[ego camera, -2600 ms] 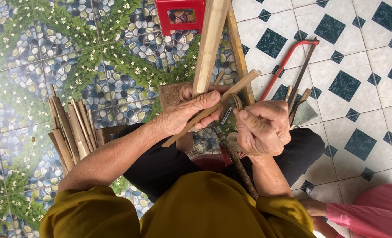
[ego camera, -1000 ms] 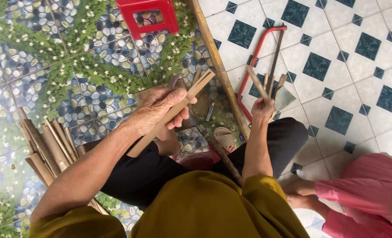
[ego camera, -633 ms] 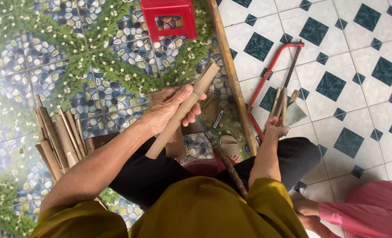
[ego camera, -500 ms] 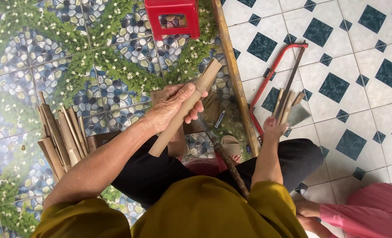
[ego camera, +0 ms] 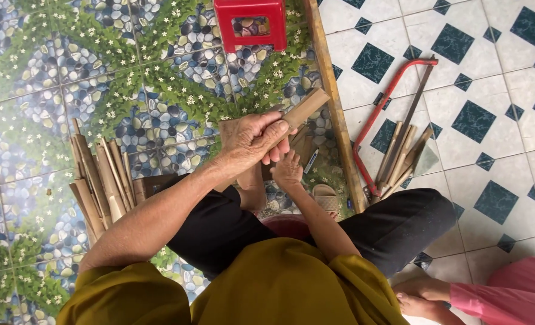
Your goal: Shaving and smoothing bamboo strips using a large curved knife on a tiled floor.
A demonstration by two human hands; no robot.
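Observation:
My left hand [ego camera: 252, 141] is closed around a short split bamboo piece [ego camera: 303, 110], which slants up to the right over the patterned floor. Just below it, my right hand [ego camera: 288, 170] has its fingers curled up toward the bamboo piece's underside; whether it holds anything is hidden. Both hands are above my knees, which are in black trousers. A wooden block [ego camera: 228, 127] shows partly behind my left hand.
A bundle of bamboo strips [ego camera: 99, 180] lies to the left. A long bamboo pole [ego camera: 333, 102] runs up the middle. To its right are a red hacksaw [ego camera: 393, 102] and a few cut strips [ego camera: 399, 159]. A red stool [ego camera: 249, 21] stands at top. Another person's foot [ego camera: 421, 301] and pink clothing [ego camera: 508, 292] are at bottom right.
My right hand has left the cut strips by the hacksaw and come back left under my left hand. My left hand still holds the bamboo piece.

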